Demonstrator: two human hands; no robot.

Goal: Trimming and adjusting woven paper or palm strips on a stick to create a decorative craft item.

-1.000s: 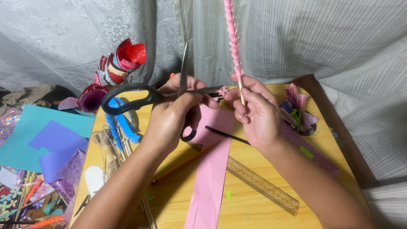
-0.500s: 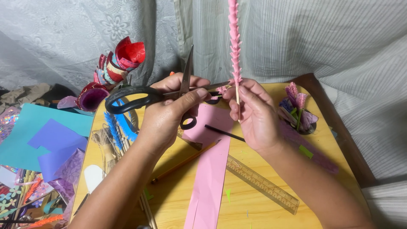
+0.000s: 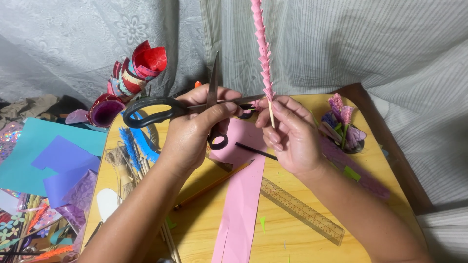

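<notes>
Pink fringed paper [image 3: 263, 53] wound on a thin stick stands upright above the yellow worktop [image 3: 302, 243], pinched at its lower end in the clenched grip of the right hand [image 3: 287, 134]. Beneath lies a long pink paper strip [image 3: 243, 204], beside a ruler [image 3: 302, 210]. The left hand [image 3: 195, 131] grips black-handled scissors [image 3: 161, 109], blades parted, one blade reaching the stick's base.

So there's a small yellow wooden table [image 3: 292, 243] filling mid-frame. Lying on it: a long pink paper strip [image 3: 241, 209] at centre, a clear plastic ruler [image 3: 302, 210] lower right, blue feathery paper stems [image 3: 136, 146] at left.
</notes>
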